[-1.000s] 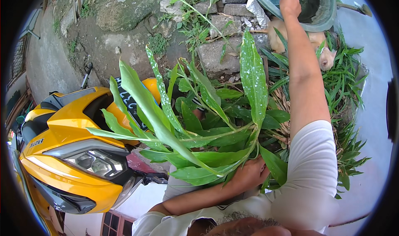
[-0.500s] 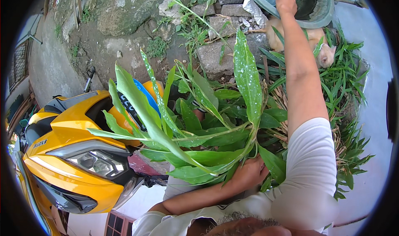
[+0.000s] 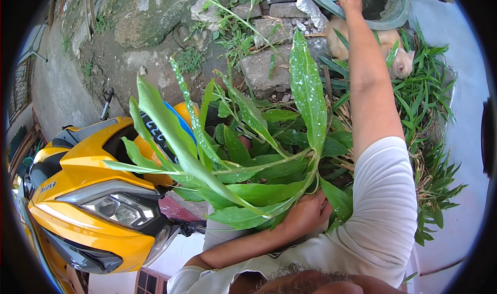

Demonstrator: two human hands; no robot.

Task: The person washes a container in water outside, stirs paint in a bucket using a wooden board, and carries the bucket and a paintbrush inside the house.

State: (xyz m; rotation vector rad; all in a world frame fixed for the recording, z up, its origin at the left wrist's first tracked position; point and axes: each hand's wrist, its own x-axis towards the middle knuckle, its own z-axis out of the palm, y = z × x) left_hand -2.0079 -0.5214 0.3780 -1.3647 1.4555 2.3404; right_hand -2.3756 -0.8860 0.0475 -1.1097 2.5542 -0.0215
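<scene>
In the head view, since the earlier frame, the right hand [image 3: 350, 0] and the green basin [image 3: 392, 20] shift slightly together. The left hand [image 3: 306, 212] is closed around the base of the leafy stems [image 3: 310, 89], whose leaves fan out leftward and ahead of it; a yellow scooter [image 3: 85, 193] stands left of it. The right hand's fingers curl at the basin's near rim, what they pinch I cannot tell, and a pale animal [image 3: 402, 64] lies just nearer and to its right.

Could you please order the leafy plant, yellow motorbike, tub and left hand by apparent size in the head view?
Largest: leafy plant and yellow motorbike, too alike to rank.
Next: tub, cut off by the frame.
Smallest: left hand.
</scene>
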